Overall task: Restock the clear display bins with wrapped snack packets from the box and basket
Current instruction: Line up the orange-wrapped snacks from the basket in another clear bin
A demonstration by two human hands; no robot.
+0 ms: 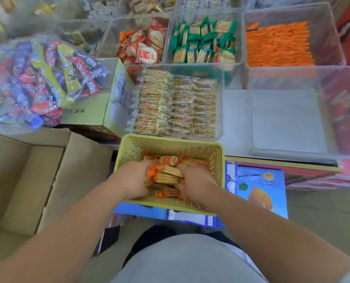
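Both my hands are inside the yellow plastic basket (217, 160), which sits on a blue carton in front of me. My left hand (132, 178) and my right hand (194, 179) curl around a stack of orange-wrapped cracker packets (169, 174) from either side. More of the same packets lie loose beneath. Beyond the basket stand the clear display bins: one (221, 103) full of pale cracker packets, one at the right (292, 119) with only a white liner showing, and one at the far right (333, 37) holding rows of orange packets.
An open cardboard box (47, 176) stands at my left. A clear bag of mixed colourful packets (41, 78) lies on a yellow-green carton (110, 103). Further bins hold green packets (204, 41) and red rice-cracker packets (143, 45). The blue carton (262, 190) extends right of the basket.
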